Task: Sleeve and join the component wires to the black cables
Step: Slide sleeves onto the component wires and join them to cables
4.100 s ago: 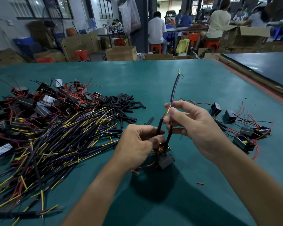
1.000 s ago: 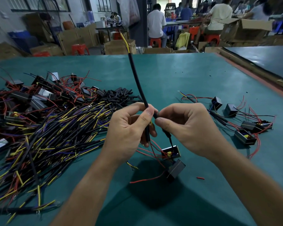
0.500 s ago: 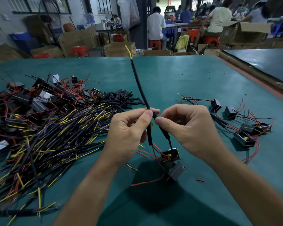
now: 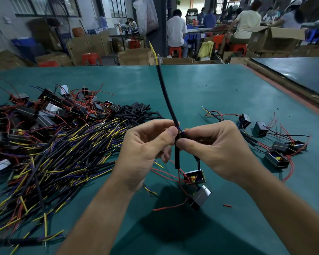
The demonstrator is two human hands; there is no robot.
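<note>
— Where the two thumbs meet, what is pinched?
— A black cable [image 4: 167,97], a smooth round cord that rises from the fingers and ends in a bare yellow wire. The left hand [image 4: 145,150] pinches it between thumb and forefinger; the right hand [image 4: 213,150] closes on it from the other side, thumb tips almost touching.
— And below the hands?
— A short matte black sleeve [image 4: 177,159] hangs straight down from the pinch. Thin red wires run from it to a boxy black component [image 4: 193,176], open-faced with a yellow part inside, hanging just under the right hand. A second blocky one [image 4: 200,197] lies on the green table [image 4: 228,89] beneath.
— Left of the hands?
— A tangled heap of cables [image 4: 63,155] with yellow and purple ends, and beyond it stubby black sleeves [image 4: 136,113].
— Right?
— Several more components [image 4: 276,159] with red leads.
</note>
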